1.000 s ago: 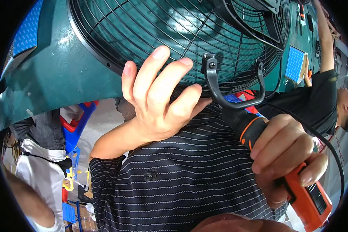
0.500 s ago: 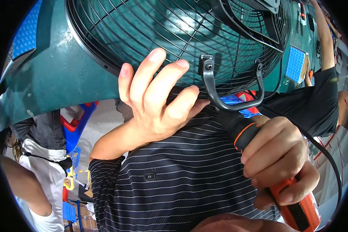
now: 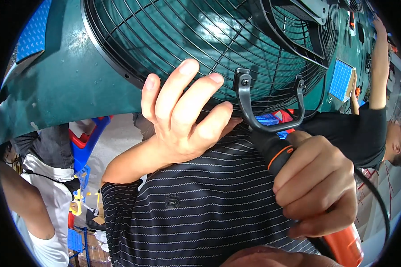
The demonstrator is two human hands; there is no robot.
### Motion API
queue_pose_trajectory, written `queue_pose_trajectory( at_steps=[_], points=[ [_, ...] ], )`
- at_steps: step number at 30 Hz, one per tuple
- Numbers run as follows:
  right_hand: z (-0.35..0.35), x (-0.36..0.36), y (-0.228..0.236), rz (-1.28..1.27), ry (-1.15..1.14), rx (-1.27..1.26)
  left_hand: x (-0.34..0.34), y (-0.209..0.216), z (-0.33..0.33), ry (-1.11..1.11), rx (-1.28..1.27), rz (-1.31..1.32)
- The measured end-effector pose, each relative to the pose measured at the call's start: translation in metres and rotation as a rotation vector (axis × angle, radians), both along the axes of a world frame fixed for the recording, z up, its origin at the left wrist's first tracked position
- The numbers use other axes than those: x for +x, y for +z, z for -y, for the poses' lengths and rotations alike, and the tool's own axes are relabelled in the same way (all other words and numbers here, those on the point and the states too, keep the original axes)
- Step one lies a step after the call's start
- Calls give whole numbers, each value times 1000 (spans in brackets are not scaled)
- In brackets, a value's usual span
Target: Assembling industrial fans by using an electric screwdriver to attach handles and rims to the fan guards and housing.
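A black wire-guarded fan (image 3: 173, 40) lies on a green-topped table. Over its near rim my left hand (image 3: 182, 113) curls loosely, fingers spread across the edge and the thumb mostly hidden beneath. Beside that hand, a black U-shaped handle (image 3: 272, 128) is fixed to the fan by screws at both ends. My right hand (image 3: 318, 187) is wrapped around an orange and black power screwdriver (image 3: 345, 244). The tool's black nose, with an orange ring, points up toward the handle; its tip is hidden behind it.
The green table (image 3: 71, 84) bears a blue-patterned box (image 3: 341, 80) at right and another blue-patterned box (image 3: 31, 33) at far left. A black cable (image 3: 376, 196) hangs beside my right hand. Other people stand left (image 3: 35, 204) and right (image 3: 356, 133). Blue and red racks (image 3: 87, 147) stand below.
The fan and my left hand appear slightly further right and down. My right hand has turned a little around the screwdriver, now covering more of its orange handle. The person at right has shifted their arm.
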State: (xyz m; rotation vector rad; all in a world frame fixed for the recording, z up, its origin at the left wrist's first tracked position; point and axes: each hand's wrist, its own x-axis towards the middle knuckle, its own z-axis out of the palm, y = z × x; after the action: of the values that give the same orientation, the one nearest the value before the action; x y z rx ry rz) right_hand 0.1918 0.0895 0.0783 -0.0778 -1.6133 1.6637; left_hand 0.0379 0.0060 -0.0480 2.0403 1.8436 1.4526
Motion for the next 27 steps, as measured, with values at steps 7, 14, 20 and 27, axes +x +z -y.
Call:
queue_pose_trajectory(
  at_steps=[7,14,20,27],
  points=[
    [-5,0,-1,-7,156,-2,-4,0,2,-89,-25,-32],
    [-10,1,-1,-52,197,13,-3,2,3,-40,-15,-23],
    [-20,6,-2,-79,452,20,-8,6,3,-82,-37,19],
    [-46,68,24,-163,411,-159,-91,34,-7,-69,96,-169]
  ],
)
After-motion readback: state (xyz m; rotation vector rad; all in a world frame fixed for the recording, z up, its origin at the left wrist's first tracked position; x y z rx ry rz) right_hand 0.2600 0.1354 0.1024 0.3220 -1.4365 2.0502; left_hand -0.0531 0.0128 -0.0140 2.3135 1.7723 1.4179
